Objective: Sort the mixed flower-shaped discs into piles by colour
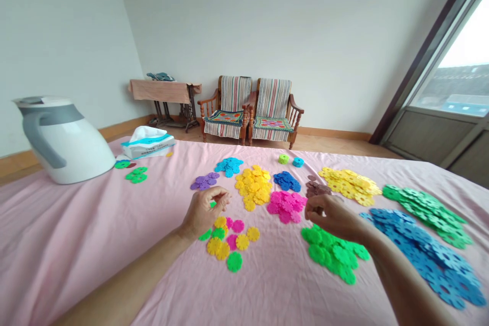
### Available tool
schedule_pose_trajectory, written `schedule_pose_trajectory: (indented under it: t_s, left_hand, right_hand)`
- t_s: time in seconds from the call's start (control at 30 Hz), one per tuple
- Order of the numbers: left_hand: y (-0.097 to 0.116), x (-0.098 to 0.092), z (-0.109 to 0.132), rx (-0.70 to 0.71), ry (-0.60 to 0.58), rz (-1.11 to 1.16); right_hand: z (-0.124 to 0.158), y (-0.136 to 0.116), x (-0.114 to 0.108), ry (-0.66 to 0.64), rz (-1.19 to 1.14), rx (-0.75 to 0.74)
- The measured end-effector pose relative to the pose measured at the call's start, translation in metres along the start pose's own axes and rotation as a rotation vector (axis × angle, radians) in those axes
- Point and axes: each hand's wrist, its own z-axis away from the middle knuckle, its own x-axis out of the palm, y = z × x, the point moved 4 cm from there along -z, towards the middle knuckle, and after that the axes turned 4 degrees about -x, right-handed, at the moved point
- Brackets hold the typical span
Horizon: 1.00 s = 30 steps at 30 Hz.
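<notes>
My left hand (203, 210) is above the near middle of the cloth, its thumb and fingers pinched together; whatever may be between them is hidden. Just below it lies a loose mix of notched plastic discs: yellow (242, 242), green (234, 262) and pink (238, 226). My right hand (338, 216) has its fingers curled closed, and I cannot make out anything in them. It hovers between a pink disc pile (286, 206) and a bright green disc pile (332, 252). A brown disc pile (316, 186), partly covered by that hand, is behind it.
A yellow pile (253, 186) sits mid-table, with purple (205, 181), light blue (229, 166) and dark blue (287, 181) piles around it. Larger discs, blue (428, 254) and green (428, 214), lie right. A jug (76, 142) and tissue box (148, 145) stand left.
</notes>
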Motion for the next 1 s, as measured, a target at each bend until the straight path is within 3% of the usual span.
schedule_pose_trajectory:
  t_s: [0.03,0.1,0.33,0.47,0.57,0.8,1.0]
  left_hand:
    - [-0.001,0.000,0.000,0.000,0.009,-0.003]
    - [-0.004,-0.002,-0.001,-0.004,0.035,-0.014]
    - [-0.016,-0.008,-0.002,-0.074,0.162,-0.011]
    - [-0.018,-0.010,-0.003,-0.098,0.178,-0.011]
    - [-0.018,-0.011,-0.003,-0.103,0.179,-0.007]
    - [-0.019,-0.010,-0.003,-0.102,0.170,-0.002]
    - [-0.029,-0.009,-0.004,-0.119,0.168,-0.024]
  right_hand:
    - [-0.001,-0.007,0.010,-0.154,0.007,-0.054]
    - [0.000,-0.022,0.024,-0.276,-0.004,-0.107]
    - [0.024,-0.097,0.066,-0.284,-0.240,-0.309]
    - [0.038,-0.127,0.085,-0.379,-0.110,-0.382]
    - [0.040,-0.128,0.094,-0.377,0.007,-0.347]
    - [0.035,-0.118,0.103,-0.370,-0.056,-0.249]
    - [0.030,-0.111,0.093,-0.364,-0.334,-0.183]
